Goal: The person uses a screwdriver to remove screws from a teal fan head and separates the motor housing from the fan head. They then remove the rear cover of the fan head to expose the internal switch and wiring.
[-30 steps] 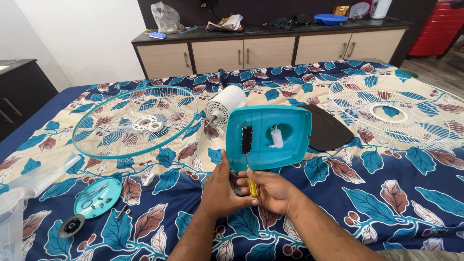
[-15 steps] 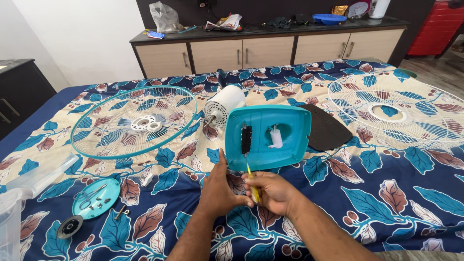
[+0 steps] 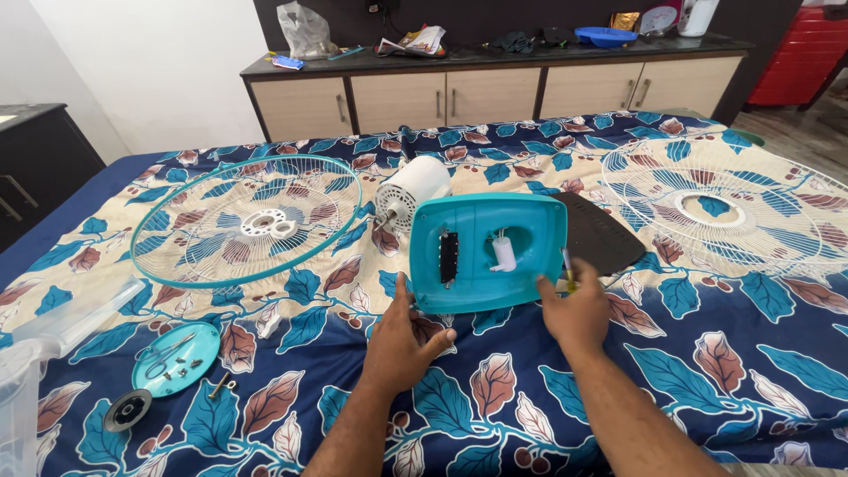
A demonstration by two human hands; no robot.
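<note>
A teal plastic fan base cover (image 3: 488, 250) lies open side up on the leaf-patterned bed sheet, with a black switch block (image 3: 449, 257) and a white capacitor (image 3: 503, 253) inside it. My left hand (image 3: 402, 340) rests flat on the sheet at the cover's near left corner, thumb touching its edge. My right hand (image 3: 576, 310) is at the cover's near right corner and grips a yellow-handled screwdriver (image 3: 569, 269), its tip pointing up beside the cover.
A white fan motor (image 3: 411, 191) lies behind the cover. A teal-rimmed grille (image 3: 246, 222) is at left, a white grille (image 3: 729, 204) at right, a black panel (image 3: 601, 233) between. A teal round lid with screws and scissors (image 3: 175, 359) and a clear fan blade (image 3: 53, 340) lie near left.
My right hand has moved with the screwdriver from beside my left hand rightward to the cover's near right corner. My left hand has opened flat and stayed at the near left corner.
</note>
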